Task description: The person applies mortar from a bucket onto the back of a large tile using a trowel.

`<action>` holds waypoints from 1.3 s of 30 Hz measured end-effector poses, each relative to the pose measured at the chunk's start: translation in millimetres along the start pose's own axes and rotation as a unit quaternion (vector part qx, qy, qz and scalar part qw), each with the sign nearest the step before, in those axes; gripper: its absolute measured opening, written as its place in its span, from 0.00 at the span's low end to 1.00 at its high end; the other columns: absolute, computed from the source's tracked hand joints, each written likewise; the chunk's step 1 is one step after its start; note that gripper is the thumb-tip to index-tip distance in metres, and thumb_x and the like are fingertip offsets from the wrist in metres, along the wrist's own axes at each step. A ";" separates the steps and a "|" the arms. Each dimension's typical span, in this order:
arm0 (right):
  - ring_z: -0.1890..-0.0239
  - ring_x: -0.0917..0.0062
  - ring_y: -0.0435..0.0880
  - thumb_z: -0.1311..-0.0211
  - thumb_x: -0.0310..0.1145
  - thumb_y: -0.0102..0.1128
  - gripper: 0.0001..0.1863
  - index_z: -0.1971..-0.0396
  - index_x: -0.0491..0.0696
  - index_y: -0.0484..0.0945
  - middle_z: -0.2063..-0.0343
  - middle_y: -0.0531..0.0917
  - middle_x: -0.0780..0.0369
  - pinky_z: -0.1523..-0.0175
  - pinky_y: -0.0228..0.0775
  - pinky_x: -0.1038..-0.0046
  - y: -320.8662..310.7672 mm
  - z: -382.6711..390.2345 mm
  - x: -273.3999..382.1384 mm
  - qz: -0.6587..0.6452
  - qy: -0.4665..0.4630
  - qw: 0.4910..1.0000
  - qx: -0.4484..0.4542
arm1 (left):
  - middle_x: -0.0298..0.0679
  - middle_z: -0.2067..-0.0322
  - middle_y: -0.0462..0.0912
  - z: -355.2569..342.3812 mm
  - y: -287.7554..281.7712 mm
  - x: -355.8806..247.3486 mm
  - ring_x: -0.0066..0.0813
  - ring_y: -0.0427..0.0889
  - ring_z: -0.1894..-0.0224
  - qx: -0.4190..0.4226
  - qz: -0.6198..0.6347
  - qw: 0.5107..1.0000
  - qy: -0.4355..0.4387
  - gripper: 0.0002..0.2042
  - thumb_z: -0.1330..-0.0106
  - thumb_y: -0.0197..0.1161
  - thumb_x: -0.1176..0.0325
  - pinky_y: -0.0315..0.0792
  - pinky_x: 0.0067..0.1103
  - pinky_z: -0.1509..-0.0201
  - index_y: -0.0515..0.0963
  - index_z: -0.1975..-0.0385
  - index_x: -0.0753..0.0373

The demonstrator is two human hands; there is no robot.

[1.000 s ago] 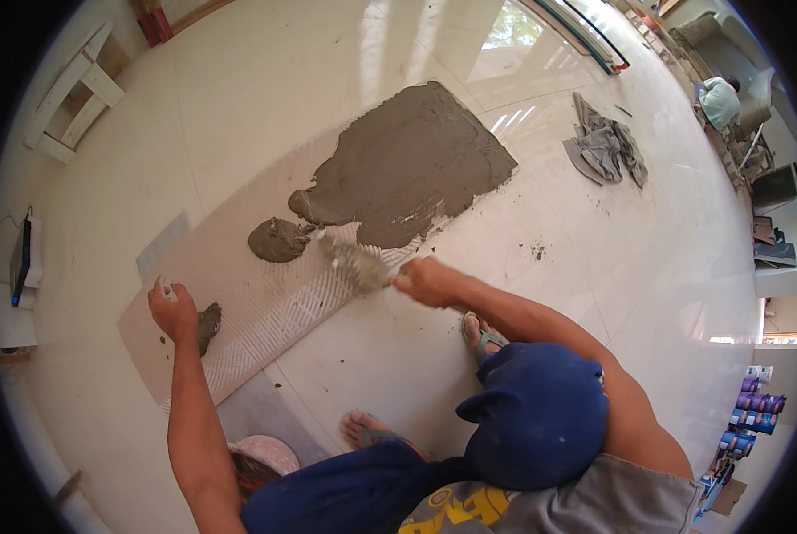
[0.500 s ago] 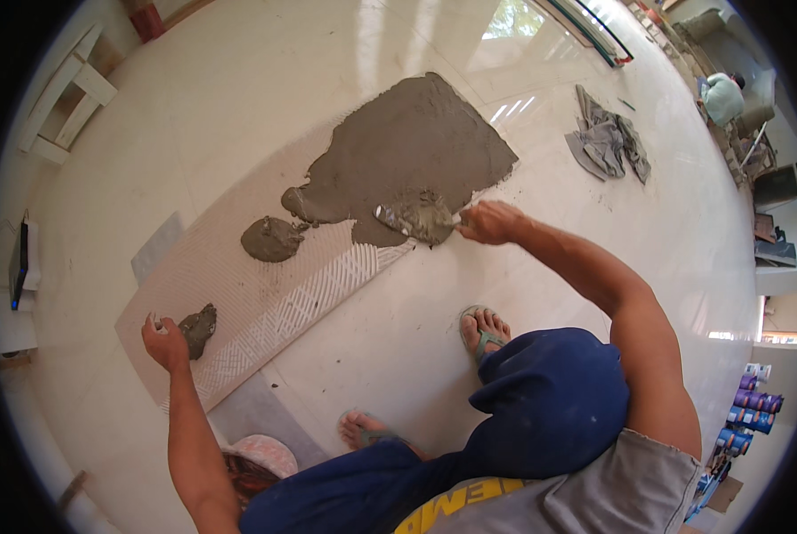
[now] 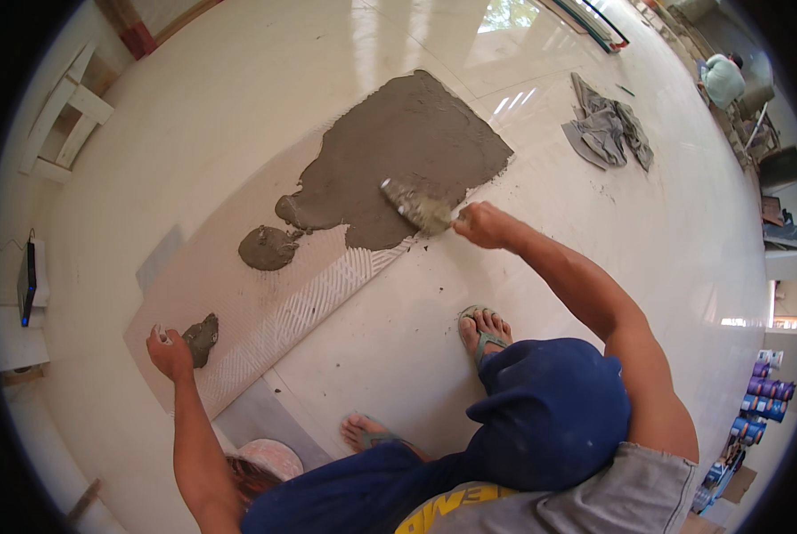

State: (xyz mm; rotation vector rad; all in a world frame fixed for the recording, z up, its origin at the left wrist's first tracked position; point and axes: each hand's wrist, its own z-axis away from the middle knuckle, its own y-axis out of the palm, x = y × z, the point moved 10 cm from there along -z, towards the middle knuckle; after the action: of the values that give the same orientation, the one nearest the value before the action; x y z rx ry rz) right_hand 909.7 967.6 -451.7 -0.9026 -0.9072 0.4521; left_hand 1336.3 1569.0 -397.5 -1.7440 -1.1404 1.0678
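Observation:
My right hand (image 3: 480, 224) grips a mortar-smeared trowel (image 3: 416, 206), whose blade lies over the broad grey mortar patch (image 3: 390, 133). The mortar covers the upper right of a long pinkish tile (image 3: 247, 298) with a ridged surface, lying at a slant on the floor; a small separate mound (image 3: 267, 247) is left of the patch. My left hand (image 3: 169, 354) is closed around a small whitish thing I cannot make out, at the tile's lower left, beside a dark clump of mortar (image 3: 201, 340).
A grey cloth (image 3: 612, 133) lies to the right. A wooden frame (image 3: 65, 120) and black device (image 3: 26, 280) are left. A co-worker (image 3: 721, 82) crouches far right, above stacked cans (image 3: 764, 405). A pinkish round object (image 3: 274, 458) is beside my legs.
My right hand and trowel moved up and right onto the mortar patch, and the blade then swung slightly upward. My left hand moved down from its earlier position.

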 end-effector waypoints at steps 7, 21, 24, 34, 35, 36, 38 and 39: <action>0.61 0.46 0.88 0.29 0.48 0.55 0.23 0.64 0.39 0.84 0.67 0.87 0.43 0.51 0.79 0.51 2.5 56.8 -3.0 0.120 0.086 0.988 0.038 | 0.50 0.58 0.81 6.9 4.3 -3.3 0.47 0.81 0.54 0.012 0.001 1.000 0.004 0.20 0.33 0.62 0.66 0.74 0.38 0.46 0.81 0.43 0.69; 0.57 0.41 0.86 0.28 0.50 0.56 0.28 0.63 0.34 0.83 0.67 0.85 0.37 0.48 0.78 0.49 58.7 66.0 42.3 -0.061 0.060 0.994 0.070 | 0.51 0.56 0.81 3.0 2.4 2.6 0.48 0.81 0.52 0.038 -0.023 0.999 0.004 0.20 0.33 0.61 0.67 0.74 0.38 0.44 0.80 0.43 0.69; 0.59 0.45 0.88 0.27 0.51 0.54 0.26 0.63 0.39 0.83 0.68 0.87 0.42 0.51 0.80 0.50 35.9 59.7 56.7 0.049 0.058 0.996 0.051 | 0.51 0.55 0.80 6.3 12.0 -18.2 0.49 0.81 0.51 0.041 0.005 0.999 0.020 0.20 0.33 0.61 0.67 0.73 0.38 0.44 0.80 0.43 0.69; 0.67 0.52 0.90 0.27 0.51 0.55 0.28 0.60 0.34 0.83 0.67 0.87 0.43 0.60 0.83 0.53 -101.1 -25.5 -109.4 0.062 0.223 0.965 -0.124 | 0.51 0.57 0.80 12.5 11.0 -2.9 0.48 0.81 0.53 0.041 -0.003 0.999 0.006 0.20 0.33 0.62 0.68 0.74 0.38 0.45 0.80 0.44 0.71; 0.70 0.54 0.90 0.27 0.51 0.55 0.29 0.60 0.32 0.82 0.69 0.87 0.43 0.63 0.83 0.54 -98.6 -32.0 -112.0 0.001 0.247 0.962 -0.117 | 0.50 0.57 0.80 11.6 6.3 6.4 0.48 0.81 0.53 0.030 -0.001 1.000 0.004 0.20 0.34 0.62 0.68 0.74 0.38 0.45 0.80 0.44 0.71; 0.72 0.55 0.90 0.27 0.50 0.55 0.30 0.61 0.31 0.82 0.71 0.87 0.44 0.66 0.83 0.54 -94.2 -38.7 -110.6 -0.029 0.260 0.959 -0.110 | 0.50 0.57 0.80 11.5 3.6 14.3 0.48 0.81 0.53 0.029 -0.002 1.000 0.007 0.19 0.34 0.62 0.68 0.74 0.38 0.45 0.80 0.45 0.71; 0.76 0.58 0.89 0.26 0.50 0.55 0.31 0.62 0.29 0.81 0.75 0.86 0.45 0.71 0.82 0.55 -88.1 -48.5 -109.9 -0.084 0.291 0.948 -0.096 | 0.50 0.57 0.80 13.2 0.6 22.3 0.47 0.81 0.53 0.029 0.000 0.999 0.013 0.19 0.34 0.62 0.68 0.74 0.38 0.45 0.80 0.45 0.71; 0.79 0.61 0.87 0.27 0.50 0.55 0.30 0.67 0.31 0.80 0.78 0.83 0.49 0.76 0.79 0.58 -87.8 -58.6 -107.6 -0.090 0.302 0.945 -0.087 | 0.50 0.57 0.80 13.8 1.1 22.0 0.47 0.81 0.53 0.028 -0.004 0.999 0.014 0.19 0.34 0.62 0.68 0.74 0.38 0.45 0.80 0.45 0.71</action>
State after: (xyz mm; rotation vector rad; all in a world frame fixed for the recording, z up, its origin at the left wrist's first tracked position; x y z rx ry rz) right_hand 895.8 817.6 -448.2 -1.0284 -0.4593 -0.0736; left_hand 1329.2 1591.6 -408.2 -1.7046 -1.0883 1.0574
